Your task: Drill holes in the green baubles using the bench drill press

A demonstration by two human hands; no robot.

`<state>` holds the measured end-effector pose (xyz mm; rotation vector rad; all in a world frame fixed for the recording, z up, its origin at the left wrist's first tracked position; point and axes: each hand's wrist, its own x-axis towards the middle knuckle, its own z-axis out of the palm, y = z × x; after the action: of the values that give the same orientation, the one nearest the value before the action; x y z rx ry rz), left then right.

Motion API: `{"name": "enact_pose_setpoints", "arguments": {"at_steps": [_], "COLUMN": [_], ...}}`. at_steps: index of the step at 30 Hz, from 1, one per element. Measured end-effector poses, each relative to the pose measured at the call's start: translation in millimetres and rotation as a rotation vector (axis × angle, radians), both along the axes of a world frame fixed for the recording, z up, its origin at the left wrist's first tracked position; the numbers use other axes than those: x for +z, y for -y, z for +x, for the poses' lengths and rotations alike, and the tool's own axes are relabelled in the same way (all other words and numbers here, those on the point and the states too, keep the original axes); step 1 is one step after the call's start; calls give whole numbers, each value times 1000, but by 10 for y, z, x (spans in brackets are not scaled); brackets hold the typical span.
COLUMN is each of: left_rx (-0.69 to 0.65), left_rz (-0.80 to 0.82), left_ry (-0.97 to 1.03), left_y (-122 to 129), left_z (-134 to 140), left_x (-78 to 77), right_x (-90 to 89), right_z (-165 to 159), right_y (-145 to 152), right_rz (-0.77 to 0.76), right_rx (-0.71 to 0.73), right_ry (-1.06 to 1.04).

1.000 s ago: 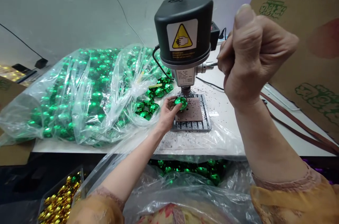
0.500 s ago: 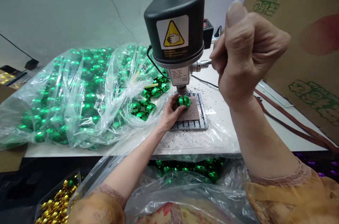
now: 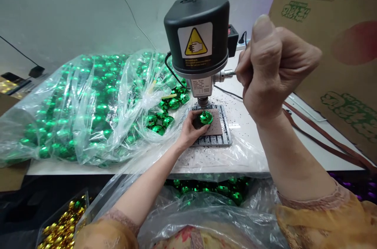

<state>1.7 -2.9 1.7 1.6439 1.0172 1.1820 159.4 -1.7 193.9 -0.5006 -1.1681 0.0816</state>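
White tabletop (image 3: 237, 97) against a pale wall (image 3: 88, 5), and your left hand (image 3: 190, 129) pinches the green ball (image 3: 205, 118) over the brown pad (image 3: 217, 128), under the drill press (image 3: 196, 37), its tip too small to make out; your right hand (image 3: 272, 72) clenches the lever (image 3: 229, 74), hiding its end.

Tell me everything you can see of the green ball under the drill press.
The green ball is rounded and shiny, with mirror-like facets and bright highlights; it looks like plastic. It appears to rest on the brown board, beneath the chuck of the drill press. The left-hand grip holds it from the left, thumb at the near side, a finger at the far side. Whether a bit meets its top is too small to tell.
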Motion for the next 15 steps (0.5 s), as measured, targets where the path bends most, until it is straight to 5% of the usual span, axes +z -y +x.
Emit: {"name": "enact_pose_setpoints", "arguments": {"at_steps": [5,15], "left_rx": [1,-16], "left_rz": [0,6], "left_ry": [24,40], "left_y": [2,4], "left_z": [7,10], "left_x": [13,0], "right_x": [-73,-244], "right_z": [-16,-1], "right_y": [74,115], "right_rz": [95,114], "right_rx": [119,-11], "right_ry": [-74,-43]}}
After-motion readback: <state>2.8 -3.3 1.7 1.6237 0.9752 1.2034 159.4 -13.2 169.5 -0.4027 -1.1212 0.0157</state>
